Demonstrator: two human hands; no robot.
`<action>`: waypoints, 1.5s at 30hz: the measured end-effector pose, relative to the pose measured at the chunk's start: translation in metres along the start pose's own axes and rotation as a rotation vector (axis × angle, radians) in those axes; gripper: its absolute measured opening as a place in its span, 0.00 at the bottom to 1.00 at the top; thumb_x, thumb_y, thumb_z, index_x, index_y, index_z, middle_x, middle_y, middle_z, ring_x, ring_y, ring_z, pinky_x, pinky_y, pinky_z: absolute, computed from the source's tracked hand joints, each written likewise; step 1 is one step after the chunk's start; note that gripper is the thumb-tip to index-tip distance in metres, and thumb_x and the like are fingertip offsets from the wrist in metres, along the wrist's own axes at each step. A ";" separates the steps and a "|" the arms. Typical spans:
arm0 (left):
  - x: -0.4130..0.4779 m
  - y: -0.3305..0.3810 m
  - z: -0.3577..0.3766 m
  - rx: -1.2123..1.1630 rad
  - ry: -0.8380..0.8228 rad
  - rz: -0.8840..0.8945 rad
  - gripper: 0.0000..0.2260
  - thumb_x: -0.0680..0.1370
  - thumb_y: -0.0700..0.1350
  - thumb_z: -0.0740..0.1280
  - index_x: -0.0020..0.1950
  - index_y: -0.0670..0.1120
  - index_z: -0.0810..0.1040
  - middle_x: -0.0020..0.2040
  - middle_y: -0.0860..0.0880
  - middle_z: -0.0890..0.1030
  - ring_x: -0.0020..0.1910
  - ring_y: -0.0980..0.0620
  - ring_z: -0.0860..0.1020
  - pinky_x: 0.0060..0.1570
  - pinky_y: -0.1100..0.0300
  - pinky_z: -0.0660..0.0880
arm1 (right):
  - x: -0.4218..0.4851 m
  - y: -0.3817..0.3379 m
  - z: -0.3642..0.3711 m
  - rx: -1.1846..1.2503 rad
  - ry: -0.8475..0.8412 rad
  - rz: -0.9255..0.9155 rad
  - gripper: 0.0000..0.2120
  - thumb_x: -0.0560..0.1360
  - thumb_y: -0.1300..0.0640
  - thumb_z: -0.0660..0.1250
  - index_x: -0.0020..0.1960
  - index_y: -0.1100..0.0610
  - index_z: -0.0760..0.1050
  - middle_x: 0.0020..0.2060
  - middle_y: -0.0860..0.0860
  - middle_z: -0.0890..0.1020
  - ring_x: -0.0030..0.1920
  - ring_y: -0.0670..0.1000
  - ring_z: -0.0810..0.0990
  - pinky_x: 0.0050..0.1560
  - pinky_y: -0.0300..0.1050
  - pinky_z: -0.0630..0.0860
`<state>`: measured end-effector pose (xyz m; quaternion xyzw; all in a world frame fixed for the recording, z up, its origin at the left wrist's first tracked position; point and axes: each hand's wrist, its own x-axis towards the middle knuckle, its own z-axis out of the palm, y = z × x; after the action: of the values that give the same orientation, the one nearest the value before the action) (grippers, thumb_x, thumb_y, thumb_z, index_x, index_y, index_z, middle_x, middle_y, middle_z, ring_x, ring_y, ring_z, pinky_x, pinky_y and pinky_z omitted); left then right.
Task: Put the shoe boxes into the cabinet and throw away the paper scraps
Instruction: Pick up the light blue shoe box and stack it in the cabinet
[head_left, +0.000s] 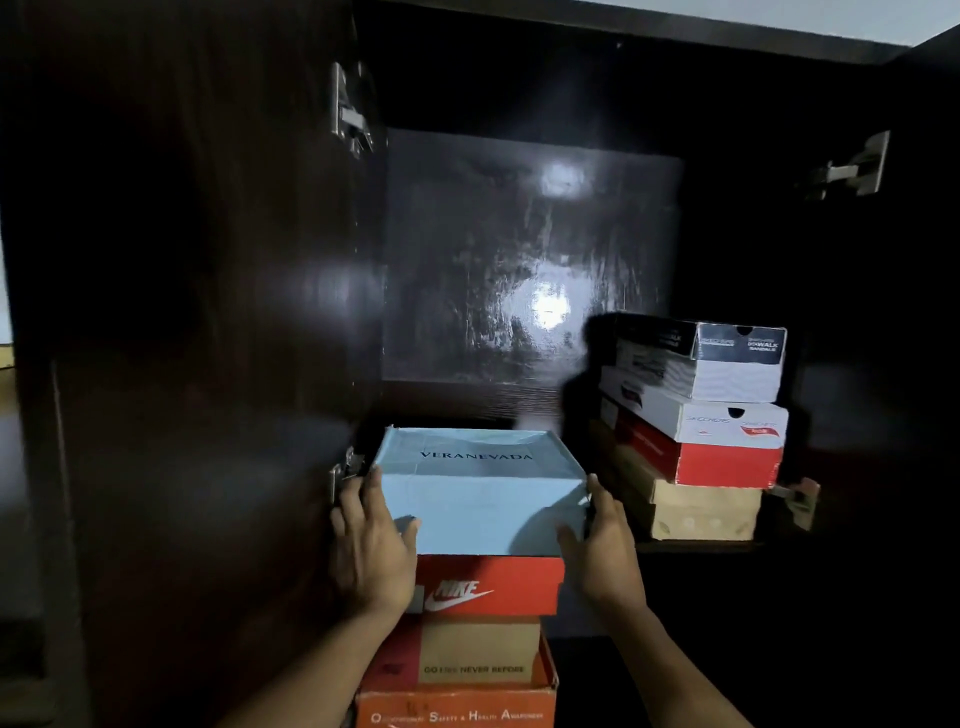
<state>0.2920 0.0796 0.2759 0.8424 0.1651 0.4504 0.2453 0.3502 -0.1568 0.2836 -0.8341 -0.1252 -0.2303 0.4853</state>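
A pale blue shoe box (483, 488) tops a stack at the front of the dark cabinet (519, 260). Under it lie a red Nike box (493, 587), a tan and red box (478, 654) and an orange box (457, 712). My left hand (369, 545) holds the blue box's left side, thumb on its front face. On the right side my right hand (602, 551) holds the same box, thumb also on the front. A second stack (701, 426) of several boxes sits inside the cabinet at the right.
The cabinet's left door (182, 312) stands open, with metal hinges (353, 111) at its edge. The right door (909, 312) is open too. The glossy back panel (519, 249) reflects light. The space above and behind the blue box holds nothing.
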 end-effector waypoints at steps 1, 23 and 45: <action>-0.001 -0.001 0.003 0.080 -0.021 0.023 0.39 0.66 0.47 0.80 0.74 0.41 0.68 0.69 0.40 0.68 0.61 0.36 0.71 0.49 0.43 0.78 | 0.004 0.001 0.002 -0.025 -0.002 -0.009 0.35 0.79 0.56 0.68 0.80 0.55 0.56 0.72 0.53 0.67 0.71 0.56 0.69 0.68 0.50 0.70; 0.076 -0.011 0.046 0.141 -0.261 -0.015 0.45 0.74 0.57 0.70 0.80 0.44 0.46 0.80 0.50 0.41 0.71 0.45 0.69 0.57 0.55 0.74 | 0.098 0.005 0.059 -0.205 -0.246 0.032 0.43 0.75 0.56 0.71 0.82 0.51 0.49 0.69 0.58 0.74 0.67 0.59 0.75 0.65 0.47 0.72; 0.086 -0.008 0.040 0.096 -0.448 -0.036 0.53 0.72 0.61 0.71 0.80 0.44 0.37 0.79 0.48 0.32 0.79 0.44 0.54 0.72 0.52 0.65 | 0.046 0.007 0.021 0.032 -0.339 -0.082 0.40 0.71 0.53 0.73 0.75 0.31 0.58 0.64 0.36 0.78 0.64 0.39 0.77 0.66 0.44 0.76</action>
<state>0.3711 0.1183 0.3108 0.9290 0.1426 0.2394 0.2434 0.3981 -0.1431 0.2924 -0.8474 -0.2430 -0.1038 0.4604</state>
